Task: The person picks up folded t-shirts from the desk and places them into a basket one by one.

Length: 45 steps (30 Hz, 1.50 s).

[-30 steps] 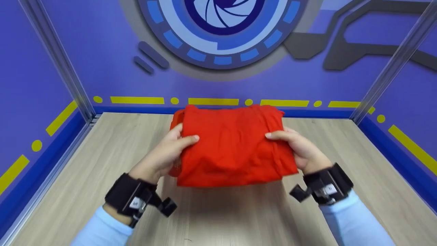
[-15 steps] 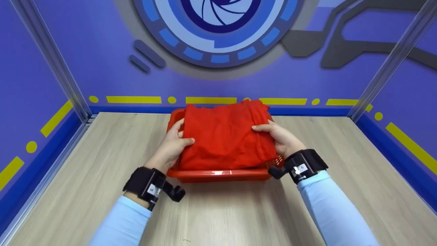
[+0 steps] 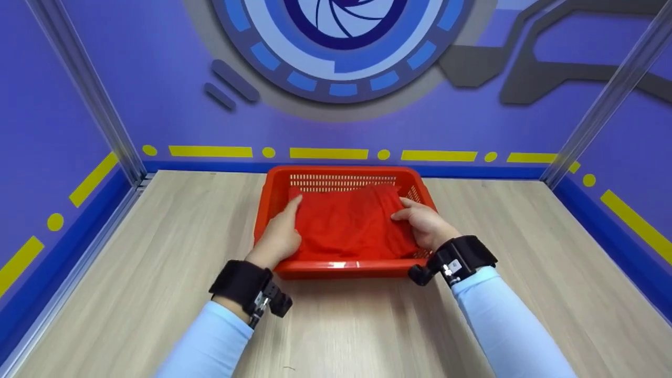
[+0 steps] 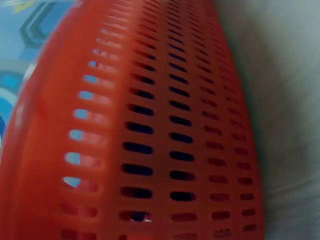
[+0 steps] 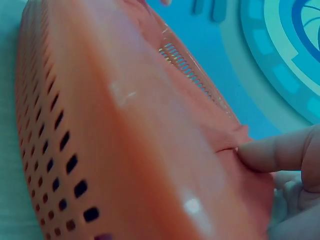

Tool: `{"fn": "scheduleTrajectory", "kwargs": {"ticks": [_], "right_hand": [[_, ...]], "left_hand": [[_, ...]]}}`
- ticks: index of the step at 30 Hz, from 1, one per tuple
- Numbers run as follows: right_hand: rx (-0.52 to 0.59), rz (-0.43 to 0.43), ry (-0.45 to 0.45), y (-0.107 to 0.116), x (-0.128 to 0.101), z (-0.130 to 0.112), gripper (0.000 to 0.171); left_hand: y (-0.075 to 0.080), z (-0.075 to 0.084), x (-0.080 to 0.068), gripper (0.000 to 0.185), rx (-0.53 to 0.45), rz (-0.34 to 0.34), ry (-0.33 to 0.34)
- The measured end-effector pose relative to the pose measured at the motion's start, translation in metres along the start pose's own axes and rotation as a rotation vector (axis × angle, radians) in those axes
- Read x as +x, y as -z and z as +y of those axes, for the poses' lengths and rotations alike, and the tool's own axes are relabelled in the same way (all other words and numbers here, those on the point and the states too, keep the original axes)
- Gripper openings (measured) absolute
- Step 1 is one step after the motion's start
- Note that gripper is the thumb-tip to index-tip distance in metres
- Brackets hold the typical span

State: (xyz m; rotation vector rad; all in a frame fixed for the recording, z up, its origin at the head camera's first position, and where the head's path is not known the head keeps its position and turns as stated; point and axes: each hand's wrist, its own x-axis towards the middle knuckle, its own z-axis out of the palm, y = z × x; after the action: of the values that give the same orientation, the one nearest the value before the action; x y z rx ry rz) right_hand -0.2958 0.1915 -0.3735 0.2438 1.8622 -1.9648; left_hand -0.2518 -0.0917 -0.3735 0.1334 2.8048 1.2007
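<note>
1. Where a second earlier both hands had held a folded red garment in the air above the table, the garment now lay down inside a red plastic basket, and the hands had gone down with it.
2. Judged from that change, the garment had been lowered into the basket and was no longer being carried; the placing looked close to finished, with the hands not yet lifted away.
3. The left hand rested on the garment's left edge, just inside the basket's left wall, with its fingers straight and pointing toward the far wall, pressing rather than gripping.
4. The right hand lay on the garment's right edge, just inside the basket's right wall. Its fingers were loosely bent over the cloth, and the right wrist view showed a fingertip touching a fold of the fabric at the basket's rim; the pictures do not show whether that hand pinched the cloth or merely rested on it.
5. The garment lay between the two hands, touching both, and filled most of the basket's floor.
6. The basket sat on a pale wooden tabletop, close to the purple back wall with its yellow dashes.
7. The left wrist view showed only the basket's slotted side, very close and blurred.
</note>
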Motion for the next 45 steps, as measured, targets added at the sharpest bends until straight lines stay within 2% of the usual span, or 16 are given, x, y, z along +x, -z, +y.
{"fn": "scheduleTrajectory", "kwargs": {"ticks": [3,5,8,11,13,18,23,28,33,36,40,45], "right_hand": [[-0.051,0.032,0.034,-0.004,-0.005,-0.003,0.075],[-0.13,0.054,0.082,-0.009,-0.009,-0.006,0.083],[-0.392,0.062,0.197,-0.015,-0.015,-0.011,0.087],[-0.651,0.009,0.274,-0.021,-0.016,-0.013,0.079],[-0.766,-0.047,0.252,-0.022,-0.016,-0.012,0.072],[-0.911,-0.137,0.09,-0.019,-0.014,-0.002,0.069],[-0.966,-0.175,0.005,-0.016,-0.013,0.005,0.078],[-0.986,-0.193,-0.012,-0.014,-0.012,0.005,0.08],[-1.001,-0.202,-0.006,-0.013,-0.012,0.006,0.078],[-1.001,-0.199,0.005,-0.012,-0.012,0.007,0.079],[-0.969,-0.18,0.031,-0.009,-0.013,0.007,0.076],[-0.885,-0.12,0.053,-0.005,-0.018,0.005,0.062]], "left_hand": [[-0.002,0.002,0.0,0.073,0.094,-0.005,-0.005],[-0.002,0.002,0.0,0.066,0.147,0.009,-0.032],[-0.004,0.002,0.002,0.056,0.189,0.034,-0.11],[-0.006,0.001,0.005,0.056,0.205,-0.001,-0.144],[-0.007,0.0,0.006,0.063,0.215,-0.059,-0.113],[-0.009,-0.001,0.009,0.066,0.233,-0.172,-0.011],[-0.01,0.0,0.009,0.064,0.264,-0.222,0.02],[-0.01,0.001,0.008,0.063,0.284,-0.251,0.04],[-0.011,0.0,0.009,0.063,0.286,-0.255,0.028],[-0.012,-0.001,0.01,0.062,0.271,-0.229,0.015],[-0.013,-0.001,0.01,0.056,0.244,-0.151,-0.012],[-0.014,0.001,0.005,0.046,0.234,-0.043,-0.044]]}}
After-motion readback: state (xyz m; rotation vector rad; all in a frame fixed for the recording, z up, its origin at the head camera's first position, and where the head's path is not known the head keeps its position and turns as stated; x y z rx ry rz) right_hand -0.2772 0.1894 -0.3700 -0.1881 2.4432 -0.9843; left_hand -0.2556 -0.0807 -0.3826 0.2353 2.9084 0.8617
